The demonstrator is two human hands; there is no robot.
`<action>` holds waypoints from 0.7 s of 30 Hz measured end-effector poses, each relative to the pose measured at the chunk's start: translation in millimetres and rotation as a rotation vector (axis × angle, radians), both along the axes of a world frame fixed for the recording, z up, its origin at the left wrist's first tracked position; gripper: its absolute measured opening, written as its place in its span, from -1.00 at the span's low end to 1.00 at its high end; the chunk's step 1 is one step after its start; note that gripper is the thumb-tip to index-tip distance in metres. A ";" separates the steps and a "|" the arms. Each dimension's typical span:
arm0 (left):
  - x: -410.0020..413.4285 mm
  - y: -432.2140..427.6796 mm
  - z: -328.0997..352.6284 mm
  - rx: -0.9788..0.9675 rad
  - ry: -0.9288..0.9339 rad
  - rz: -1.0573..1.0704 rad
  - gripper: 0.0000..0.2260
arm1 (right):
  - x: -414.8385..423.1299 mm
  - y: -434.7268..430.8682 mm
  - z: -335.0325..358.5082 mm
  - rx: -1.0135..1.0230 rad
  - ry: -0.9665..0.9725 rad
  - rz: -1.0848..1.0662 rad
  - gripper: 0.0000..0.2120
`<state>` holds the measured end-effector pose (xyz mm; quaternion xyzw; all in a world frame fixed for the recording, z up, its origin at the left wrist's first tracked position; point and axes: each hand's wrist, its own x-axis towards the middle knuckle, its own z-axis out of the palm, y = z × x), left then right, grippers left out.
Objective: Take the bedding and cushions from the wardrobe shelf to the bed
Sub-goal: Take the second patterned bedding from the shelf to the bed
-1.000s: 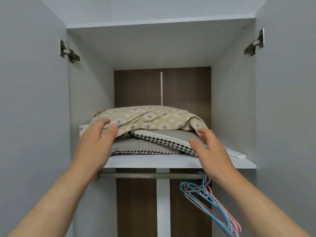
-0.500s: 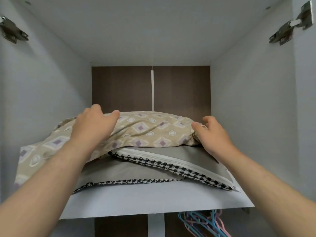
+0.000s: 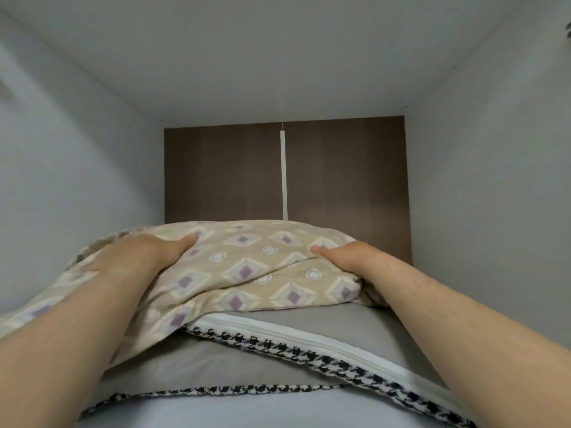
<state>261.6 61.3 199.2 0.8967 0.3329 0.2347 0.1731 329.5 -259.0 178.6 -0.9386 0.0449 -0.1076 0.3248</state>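
A beige pillow with purple diamond print lies on top of the stack on the wardrobe shelf. Under it lie two flat grey cushion covers: the upper one has a white zip and houndstooth edge, the lower one a houndstooth hem. My left hand presses on the pillow's left top, thumb spread toward the middle. My right hand grips the pillow's right end, its fingers hidden behind the fabric.
The compartment has grey side walls, a grey ceiling and a dark brown back panel with a white vertical strip. The stack fills most of the shelf's width.
The view has moved in close to the shelf. Both hands have gone from reaching for the stack to settling on the beige pillow's two ends; the hangers and rail have dropped out of sight.
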 end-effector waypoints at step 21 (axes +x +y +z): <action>-44.3 22.5 -14.8 -0.092 -1.024 -0.276 -0.60 | -144.2 -4.7 26.5 0.036 -0.924 -0.115 -0.56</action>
